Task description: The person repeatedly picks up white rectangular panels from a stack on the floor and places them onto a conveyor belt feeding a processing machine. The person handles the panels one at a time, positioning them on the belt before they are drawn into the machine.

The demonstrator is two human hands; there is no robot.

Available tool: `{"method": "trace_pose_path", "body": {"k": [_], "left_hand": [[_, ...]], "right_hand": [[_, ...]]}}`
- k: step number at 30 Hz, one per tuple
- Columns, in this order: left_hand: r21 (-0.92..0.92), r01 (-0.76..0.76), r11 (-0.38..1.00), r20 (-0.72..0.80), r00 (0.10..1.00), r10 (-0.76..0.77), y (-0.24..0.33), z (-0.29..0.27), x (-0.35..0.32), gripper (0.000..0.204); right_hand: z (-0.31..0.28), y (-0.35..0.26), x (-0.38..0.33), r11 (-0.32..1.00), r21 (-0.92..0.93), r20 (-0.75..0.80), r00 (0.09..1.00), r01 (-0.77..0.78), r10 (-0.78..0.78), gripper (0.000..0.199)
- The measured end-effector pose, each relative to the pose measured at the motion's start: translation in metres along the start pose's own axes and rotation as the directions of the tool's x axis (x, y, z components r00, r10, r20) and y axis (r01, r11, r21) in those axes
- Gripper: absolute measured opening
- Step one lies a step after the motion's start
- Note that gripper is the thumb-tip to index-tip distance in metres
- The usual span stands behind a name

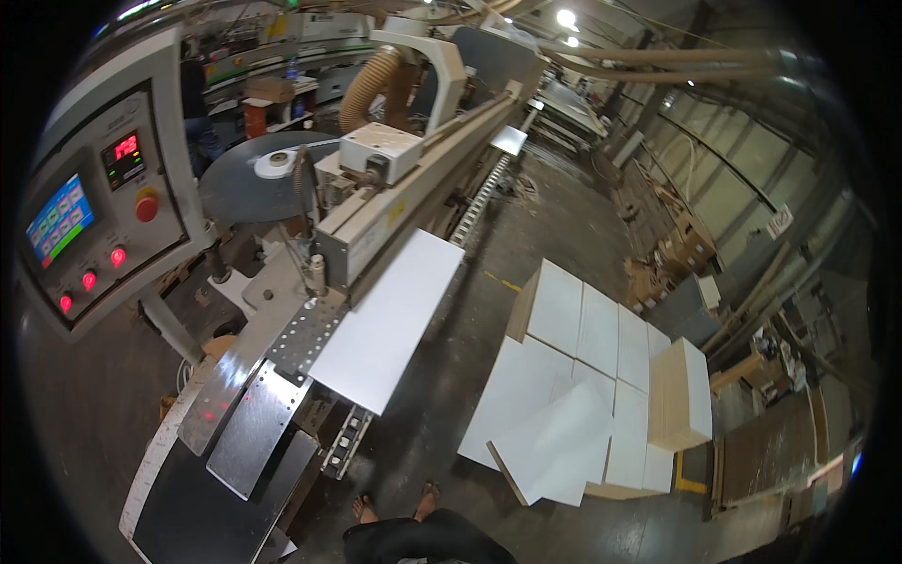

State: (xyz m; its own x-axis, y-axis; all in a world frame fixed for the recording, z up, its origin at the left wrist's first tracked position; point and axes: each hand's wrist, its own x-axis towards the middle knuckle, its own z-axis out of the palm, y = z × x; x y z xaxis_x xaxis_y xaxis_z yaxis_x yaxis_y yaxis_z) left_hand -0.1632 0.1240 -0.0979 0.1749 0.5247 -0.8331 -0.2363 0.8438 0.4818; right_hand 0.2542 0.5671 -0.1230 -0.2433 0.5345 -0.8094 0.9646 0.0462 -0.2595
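Observation:
Neither of my hands shows; only my feet and dark clothing appear at the lower edge. In front of me to the left is a long edge-banding machine. A white rectangular panel lies on its infeed, along the beam and over the roller track. Farther down the machine lies a second, smaller-looking white panel. On the right, stacks of white panels with tan edges stand side by side. One loose white panel lies askew on top of the nearest stacks.
A control panel with a lit screen and red buttons stands at the left. Beside it is a round grey disc. A metal guide plate and dark curved table lie near left. Cardboard boxes line the right wall.

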Motion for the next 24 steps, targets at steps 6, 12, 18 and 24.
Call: {"method": "trace_pose_path", "body": {"k": [6,12,18,24], "left_hand": [[-0.609,0.164,0.776,0.197,0.979,-0.052,-0.09,-0.015,0.047,0.055],[0.801,-0.156,0.578,0.176,0.984,0.022,0.093,0.071,0.073,0.029],[0.816,-0.232,0.529,0.301,0.952,-0.047,0.185,0.182,0.05,0.029],[0.878,0.099,0.468,0.011,0.974,-0.227,0.152,0.197,0.073,0.021]], "right_hand": [[0.016,0.063,-0.011,0.994,0.111,0.007,1.0,-0.013,0.012,0.036],[0.048,0.192,-0.042,0.97,0.224,0.058,0.995,-0.089,0.078,0.038],[0.048,0.29,0.007,0.853,0.463,0.347,0.935,-0.242,0.077,0.039],[0.021,0.267,0.125,0.426,0.86,0.15,0.937,-0.281,0.316,0.047]]}}
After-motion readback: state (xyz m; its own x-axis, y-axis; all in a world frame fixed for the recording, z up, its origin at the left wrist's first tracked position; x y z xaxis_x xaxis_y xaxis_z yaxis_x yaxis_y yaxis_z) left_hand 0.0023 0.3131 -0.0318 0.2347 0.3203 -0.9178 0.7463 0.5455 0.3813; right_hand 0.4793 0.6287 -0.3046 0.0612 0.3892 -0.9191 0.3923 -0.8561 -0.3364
